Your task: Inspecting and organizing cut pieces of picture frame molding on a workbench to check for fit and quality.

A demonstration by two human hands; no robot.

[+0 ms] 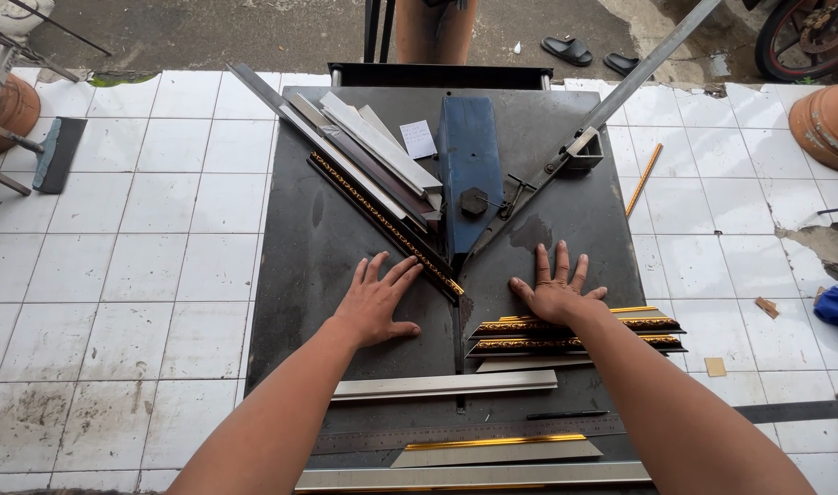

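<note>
Both hands lie spread flat on the dark metal counter [345, 229]: left hand [377, 302] just beside a long gold-patterned moulding [387, 225], right hand [554, 291] touching two mitred ornate strips [575, 335]. A blue steel block [469, 174] stands between them

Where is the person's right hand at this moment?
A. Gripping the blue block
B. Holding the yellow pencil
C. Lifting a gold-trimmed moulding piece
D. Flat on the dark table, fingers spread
D: the right hand lies palm down with fingers spread on the dark table, just above the gold-trimmed moulding pieces.
</note>
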